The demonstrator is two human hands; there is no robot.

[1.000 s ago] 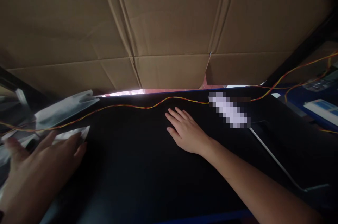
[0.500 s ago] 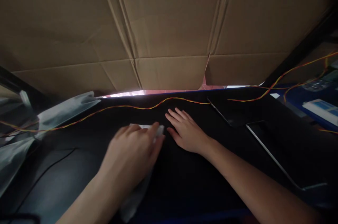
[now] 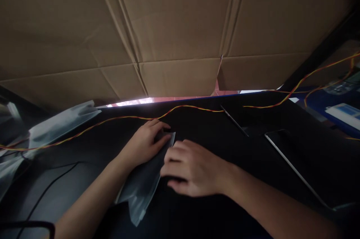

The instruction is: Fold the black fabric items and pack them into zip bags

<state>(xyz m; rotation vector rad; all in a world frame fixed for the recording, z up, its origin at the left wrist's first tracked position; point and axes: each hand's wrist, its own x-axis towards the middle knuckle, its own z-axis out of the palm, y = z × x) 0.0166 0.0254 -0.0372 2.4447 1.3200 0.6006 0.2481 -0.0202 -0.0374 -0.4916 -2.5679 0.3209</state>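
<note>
A translucent plastic zip bag (image 3: 137,194) lies slanted on the black surface, its lower end loose and creased. A dark area shows through its middle; I cannot make out whether something is inside. My left hand (image 3: 147,139) rests over the bag's upper part, thumb and forefinger apart, the palm side hidden. Close to the bag's right edge is my right hand (image 3: 197,167), its fingers loosely bent and a dark gap showing between thumb and forefinger. Its fingertips are at or just beside the bag's edge; contact is unclear.
Two dark flat panels, a smaller one (image 3: 234,121) and a larger one (image 3: 298,175), lie to the right. A twisted red-yellow wire (image 3: 185,106) crosses behind my hands. Another plastic bag (image 3: 62,122) and a black cable (image 3: 50,186) lie left. Cardboard (image 3: 174,25) stands behind.
My left hand has moved up and flattened over the bag instead of gripping its top. My right hand has come down and left to the bag's edge, its fingers now bent.
</note>
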